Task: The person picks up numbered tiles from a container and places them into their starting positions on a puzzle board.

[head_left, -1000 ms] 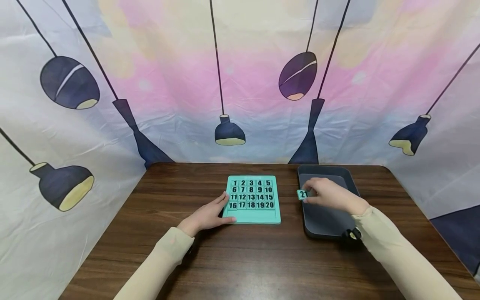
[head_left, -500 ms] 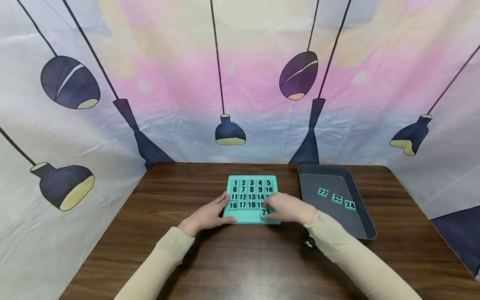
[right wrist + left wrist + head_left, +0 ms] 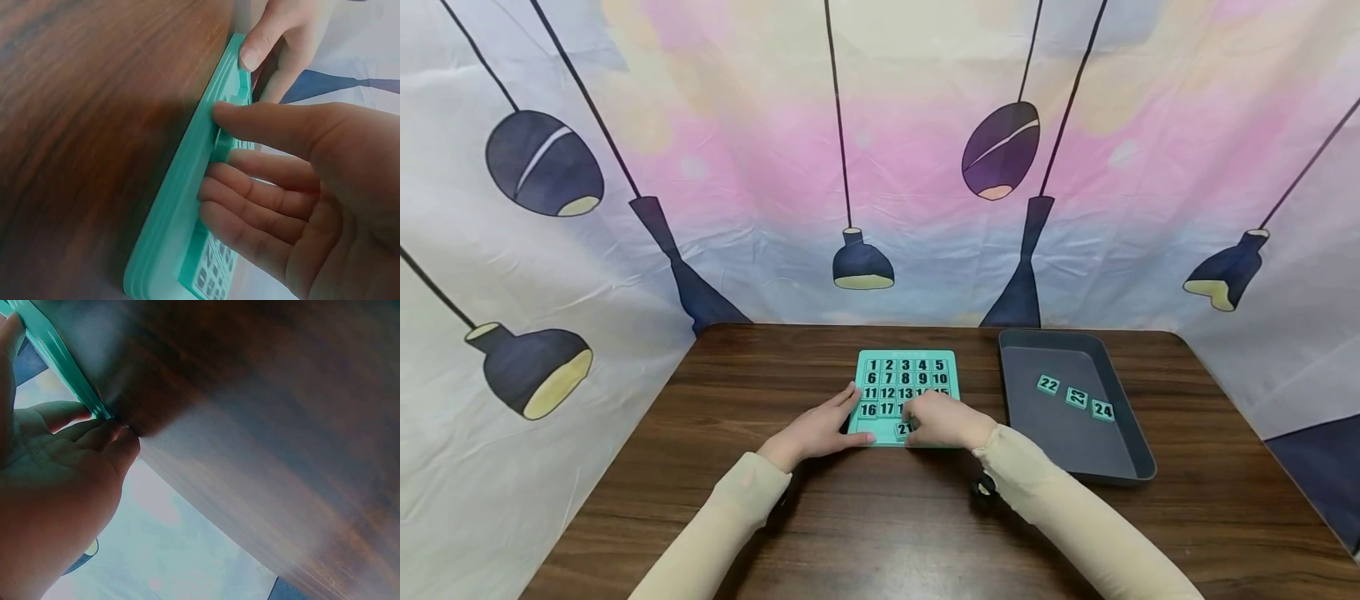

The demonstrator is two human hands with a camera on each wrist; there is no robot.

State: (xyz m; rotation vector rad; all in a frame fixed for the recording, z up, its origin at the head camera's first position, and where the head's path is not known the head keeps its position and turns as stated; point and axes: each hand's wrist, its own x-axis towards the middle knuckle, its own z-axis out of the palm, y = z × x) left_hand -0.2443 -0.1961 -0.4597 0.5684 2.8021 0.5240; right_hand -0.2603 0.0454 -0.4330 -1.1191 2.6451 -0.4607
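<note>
My left hand (image 3: 816,429) holds the turquoise number puzzle board (image 3: 882,432) at its near left corner, thumb over the front rim and fingers along the left side. In the left wrist view those fingers (image 3: 103,434) meet the board's edge (image 3: 62,356). Over the lowest row, my right hand (image 3: 951,421) pinches the number tile 21 (image 3: 902,430), slightly tilted, between thumb and fingers. The right hand hides part of the rows above. Rows of numbered tiles starting at 1 fill the upper board. In the right wrist view the thumb (image 3: 250,119) lies over the front rim.
Right of the board stands a dark grey tray (image 3: 1060,446). In it lie tiles 22 (image 3: 1048,384), 23 (image 3: 1077,397) and 24 (image 3: 1102,410). Everything rests on a brown wooden table (image 3: 880,517), with a printed cloth (image 3: 760,250) hanging behind.
My right hand has carried tile 21 left from the tray onto the board, then further left along the lowest row. The left hand has stayed at the board's corner.
</note>
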